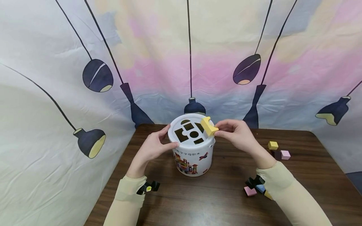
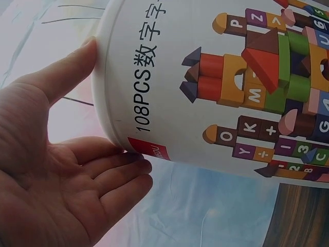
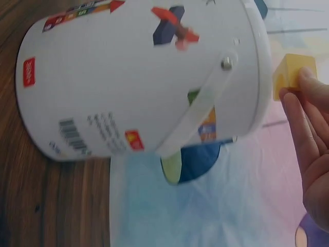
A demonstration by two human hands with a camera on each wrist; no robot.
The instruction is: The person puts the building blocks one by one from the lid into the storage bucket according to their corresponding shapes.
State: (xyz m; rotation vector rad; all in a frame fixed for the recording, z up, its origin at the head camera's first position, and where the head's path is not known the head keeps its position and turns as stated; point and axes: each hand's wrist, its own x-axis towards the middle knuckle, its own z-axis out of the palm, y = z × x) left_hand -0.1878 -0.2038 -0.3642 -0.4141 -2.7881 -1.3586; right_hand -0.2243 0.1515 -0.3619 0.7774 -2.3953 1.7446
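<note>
One white bucket (image 1: 193, 157) stands mid-table (image 1: 215, 201), lid with shape cutouts on top. Left hand (image 1: 151, 147) at its 9 o'clock, fingers straight, thumb and fingertips touching the rim. Right hand (image 1: 236, 135) at 3 o'clock pinches a yellow block (image 1: 209, 126) over the lid's edge at 2 o'clock. Loose blocks (image 1: 278, 151) lie well apart at 3 o'clock.

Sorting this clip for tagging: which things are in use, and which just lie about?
In use: white shape-sorter bucket; yellow arch-cut wooden block; left hand; right hand.

Lying about: small yellow cube; pink cube; pink flat block; dark wooden table.
</note>
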